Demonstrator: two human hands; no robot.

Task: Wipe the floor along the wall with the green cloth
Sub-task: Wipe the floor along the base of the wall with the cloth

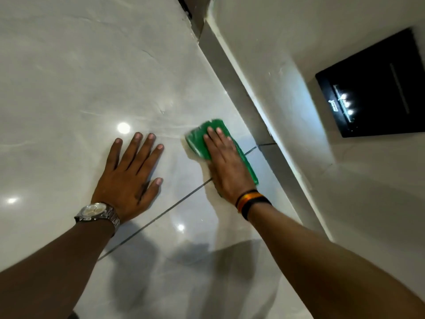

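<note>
A green cloth (198,141) lies flat on the glossy pale tiled floor (92,77), close to the grey skirting (239,93) at the foot of the white wall (345,192). My right hand (226,164) presses flat on top of the cloth, fingers together, covering its middle; green edges show in front of the fingertips and along the wall side. My left hand (132,178) rests palm down on the bare floor to the left of the cloth, fingers spread, holding nothing. It wears a metal watch (97,214).
A dark grout line (161,215) runs diagonally across the floor under my right hand. A black glossy panel (377,88) is set in the wall to the right. A dark gap (185,5) shows at the far end of the skirting.
</note>
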